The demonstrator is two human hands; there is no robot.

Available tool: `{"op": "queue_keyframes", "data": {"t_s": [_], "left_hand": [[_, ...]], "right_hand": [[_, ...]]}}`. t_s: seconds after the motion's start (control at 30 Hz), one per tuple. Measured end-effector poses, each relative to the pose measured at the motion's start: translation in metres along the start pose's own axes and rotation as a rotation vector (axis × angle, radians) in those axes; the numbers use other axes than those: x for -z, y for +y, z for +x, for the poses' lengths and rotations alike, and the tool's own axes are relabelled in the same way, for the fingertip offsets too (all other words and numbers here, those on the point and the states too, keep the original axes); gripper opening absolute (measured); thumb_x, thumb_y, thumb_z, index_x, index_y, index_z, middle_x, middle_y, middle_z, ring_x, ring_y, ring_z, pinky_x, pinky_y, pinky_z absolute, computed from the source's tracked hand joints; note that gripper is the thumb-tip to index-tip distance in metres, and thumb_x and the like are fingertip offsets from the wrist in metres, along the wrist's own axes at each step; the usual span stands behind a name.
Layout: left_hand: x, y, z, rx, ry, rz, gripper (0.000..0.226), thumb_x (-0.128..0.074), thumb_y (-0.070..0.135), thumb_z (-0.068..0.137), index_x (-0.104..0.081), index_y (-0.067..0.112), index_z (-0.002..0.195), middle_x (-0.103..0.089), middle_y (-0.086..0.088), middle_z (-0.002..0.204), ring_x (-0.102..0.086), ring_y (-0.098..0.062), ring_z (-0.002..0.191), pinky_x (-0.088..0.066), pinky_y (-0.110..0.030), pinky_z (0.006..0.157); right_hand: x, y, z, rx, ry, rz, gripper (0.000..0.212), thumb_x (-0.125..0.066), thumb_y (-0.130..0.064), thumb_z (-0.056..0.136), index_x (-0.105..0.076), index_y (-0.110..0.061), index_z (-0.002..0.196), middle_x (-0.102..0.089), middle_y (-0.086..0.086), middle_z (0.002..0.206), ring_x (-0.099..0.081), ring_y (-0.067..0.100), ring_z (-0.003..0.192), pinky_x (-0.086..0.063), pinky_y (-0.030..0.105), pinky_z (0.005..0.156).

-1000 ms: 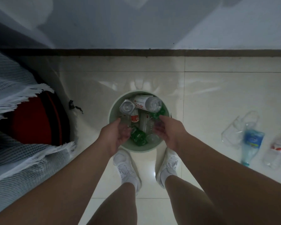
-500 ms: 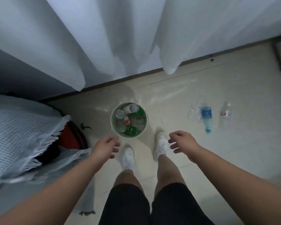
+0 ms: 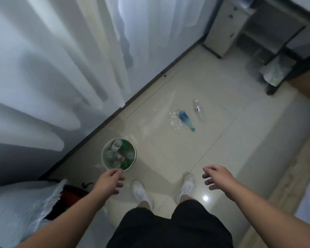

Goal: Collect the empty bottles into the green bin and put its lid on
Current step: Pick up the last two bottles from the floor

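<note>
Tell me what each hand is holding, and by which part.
Nothing is held. The left hand and the right hand are both empty, fingers loosely curled.

The bottles in the green bin blur into a heap too small to count, the left hand covers a bit of its near rim, the labels of the loose bottles farther right are unreadable, and a white cloth hides most of a red thing at near left.

The person wears loose black fabric shorts and plain white low-top shoes, the left white sneaker and the right white sneaker. Both forearms are bare from the left grip and the right grip back to the lower edge of the view.
</note>
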State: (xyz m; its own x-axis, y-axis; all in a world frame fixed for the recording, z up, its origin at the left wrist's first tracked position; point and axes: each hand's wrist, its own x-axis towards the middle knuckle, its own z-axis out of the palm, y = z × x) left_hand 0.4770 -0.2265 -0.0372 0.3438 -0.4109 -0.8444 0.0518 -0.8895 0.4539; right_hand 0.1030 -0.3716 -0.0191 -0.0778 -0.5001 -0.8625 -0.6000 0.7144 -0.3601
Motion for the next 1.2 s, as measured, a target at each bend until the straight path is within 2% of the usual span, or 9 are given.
{"op": "queue_keyframes", "data": {"t_s": [0.1, 0.2, 0.43, 0.6, 0.83, 1.03, 1.2], "left_hand": [[-0.035, 0.022, -0.009, -0.03, -0.007, 0.086, 0.019, -0.055, 0.038, 0.099, -0.069, 0.028, 0.108, -0.076, 0.0, 0.098, -0.073, -0.024, 0.086, -0.055, -0.034, 0.06], [-0.076, 0.05, -0.016, -0.041, -0.025, 0.135, 0.02, -0.054, 0.033, 0.101, -0.067, 0.024, 0.112, -0.075, -0.002, 0.1, -0.072, -0.026, 0.086, -0.055, -0.033, 0.059], [-0.171, 0.115, -0.049, -0.078, 0.013, 0.053, 0.019, -0.053, 0.02, 0.103, -0.063, 0.015, 0.119, -0.073, -0.014, 0.102, -0.065, -0.029, 0.075, -0.048, -0.032, 0.061], [-0.208, 0.155, -0.044, -0.077, -0.004, 0.034, 0.021, -0.051, 0.017, 0.104, -0.059, 0.014, 0.124, -0.07, -0.022, 0.11, -0.06, -0.028, 0.074, -0.041, -0.029, 0.057], [-0.246, 0.21, 0.012, -0.028, -0.051, 0.052, 0.021, -0.053, 0.025, 0.103, -0.064, 0.018, 0.12, -0.073, -0.011, 0.106, -0.065, -0.025, 0.077, -0.048, -0.032, 0.062], [-0.267, 0.281, 0.059, -0.015, -0.115, 0.104, 0.026, -0.049, 0.027, 0.104, -0.062, 0.018, 0.124, -0.071, -0.011, 0.107, -0.063, -0.024, 0.078, -0.046, -0.031, 0.063], [-0.281, 0.326, 0.082, 0.022, -0.1, 0.094, 0.026, -0.049, 0.03, 0.104, -0.06, 0.02, 0.125, -0.071, -0.012, 0.109, -0.064, -0.025, 0.081, -0.048, -0.034, 0.066]], "right_hand": [[0.041, 0.028, 0.001, -0.015, 0.027, 0.086, 0.016, -0.059, -0.025, 0.095, -0.068, -0.015, 0.103, -0.073, 0.011, 0.099, -0.069, 0.025, 0.071, -0.058, 0.035, 0.061], [0.085, 0.053, 0.011, -0.029, 0.031, 0.137, 0.015, -0.058, -0.023, 0.094, -0.069, -0.013, 0.1, -0.073, 0.012, 0.097, -0.067, 0.023, 0.066, -0.055, 0.032, 0.055], [0.178, 0.069, 0.04, -0.023, 0.02, 0.178, 0.015, -0.057, -0.014, 0.09, -0.067, -0.004, 0.095, -0.066, 0.013, 0.082, -0.053, 0.023, 0.051, -0.039, 0.025, 0.048], [0.214, 0.044, 0.059, -0.007, 0.011, 0.176, 0.017, -0.056, -0.017, 0.091, -0.067, -0.006, 0.096, -0.067, 0.012, 0.084, -0.055, 0.022, 0.053, -0.041, 0.026, 0.048], [0.249, 0.003, 0.106, -0.042, 0.018, 0.154, 0.018, -0.057, -0.021, 0.088, -0.069, -0.01, 0.095, -0.07, 0.012, 0.089, -0.058, 0.019, 0.054, -0.044, 0.028, 0.048], [0.307, -0.046, 0.146, -0.06, 0.08, 0.109, 0.017, -0.056, -0.022, 0.089, -0.07, -0.012, 0.094, -0.07, 0.011, 0.089, -0.057, 0.018, 0.053, -0.043, 0.027, 0.048], [0.342, -0.096, 0.182, -0.053, 0.084, 0.102, 0.017, -0.056, -0.022, 0.091, -0.07, -0.013, 0.097, -0.072, 0.014, 0.095, -0.061, 0.02, 0.058, -0.047, 0.029, 0.05]]}}
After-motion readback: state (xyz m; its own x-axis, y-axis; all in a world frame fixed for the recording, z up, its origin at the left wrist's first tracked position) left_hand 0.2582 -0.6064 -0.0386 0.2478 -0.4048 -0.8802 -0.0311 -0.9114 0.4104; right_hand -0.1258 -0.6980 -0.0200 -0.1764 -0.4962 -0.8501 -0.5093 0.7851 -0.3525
